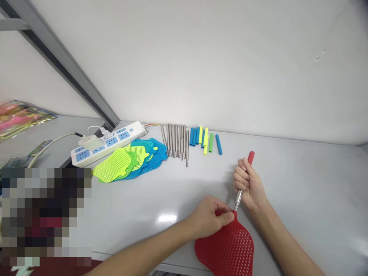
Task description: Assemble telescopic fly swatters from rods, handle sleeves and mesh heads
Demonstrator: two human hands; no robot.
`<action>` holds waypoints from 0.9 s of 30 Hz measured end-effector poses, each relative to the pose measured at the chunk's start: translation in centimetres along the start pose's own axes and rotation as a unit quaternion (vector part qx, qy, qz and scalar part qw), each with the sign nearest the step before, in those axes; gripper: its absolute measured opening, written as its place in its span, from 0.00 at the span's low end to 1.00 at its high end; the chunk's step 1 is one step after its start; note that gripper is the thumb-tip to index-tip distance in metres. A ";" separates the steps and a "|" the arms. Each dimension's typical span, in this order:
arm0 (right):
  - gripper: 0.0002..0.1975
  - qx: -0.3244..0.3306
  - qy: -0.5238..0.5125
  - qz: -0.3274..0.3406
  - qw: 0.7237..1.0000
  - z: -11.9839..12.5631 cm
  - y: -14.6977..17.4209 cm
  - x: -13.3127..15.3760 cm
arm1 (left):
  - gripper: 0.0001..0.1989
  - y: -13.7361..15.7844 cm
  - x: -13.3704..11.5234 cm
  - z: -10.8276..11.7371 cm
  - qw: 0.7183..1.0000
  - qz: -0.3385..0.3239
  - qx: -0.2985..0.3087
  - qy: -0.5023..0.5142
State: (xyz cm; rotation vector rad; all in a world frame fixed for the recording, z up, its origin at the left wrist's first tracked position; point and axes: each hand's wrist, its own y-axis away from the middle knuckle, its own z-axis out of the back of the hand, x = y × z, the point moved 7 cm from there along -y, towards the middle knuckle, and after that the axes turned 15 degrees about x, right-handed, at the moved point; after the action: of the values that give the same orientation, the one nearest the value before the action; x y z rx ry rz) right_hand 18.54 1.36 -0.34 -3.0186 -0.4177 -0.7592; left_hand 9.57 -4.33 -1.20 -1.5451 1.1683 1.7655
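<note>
A red fly swatter (227,249) is in both hands, its perforated head tilted toward me over the table's front edge. My left hand (214,216) pinches the neck of the head, where a metal rod (238,200) meets it. Wrapped round the handle is my right hand (248,182), with the red grip (251,157) sticking out above the fist. Beyond the hands lie several metal rods (176,140) in a row. Beside them are blue, yellow and green grip sleeves (211,142). Blue, green and yellow swatter heads (112,165) are piled to the left.
A white power strip (109,145) with plugs and cables lies behind the swatter heads. A grey metal post (66,65) rises at the left. Plastic-wrapped packages (20,117) sit at the far left. A pale wall (230,69) backs the grey table (310,184).
</note>
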 end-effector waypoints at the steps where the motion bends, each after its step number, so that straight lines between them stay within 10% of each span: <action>1: 0.13 -0.001 -0.001 -0.003 1.000 0.0 0.0 0.0 | 0.12 0.0 0.0 0.0 1.000 0.001 -0.004 -0.005; 27: 0.07 0.025 -0.045 -0.024 0.998 -1.1 0.1 -1.2 | 0.16 -0.1 -0.6 0.7 0.991 -0.008 0.001 0.133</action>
State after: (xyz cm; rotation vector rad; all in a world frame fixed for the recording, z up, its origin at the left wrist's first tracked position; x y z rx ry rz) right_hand 17.05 0.91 0.12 -3.0149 -0.5045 -0.6074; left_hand 9.41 -3.56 -0.67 -1.8251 1.2769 1.5817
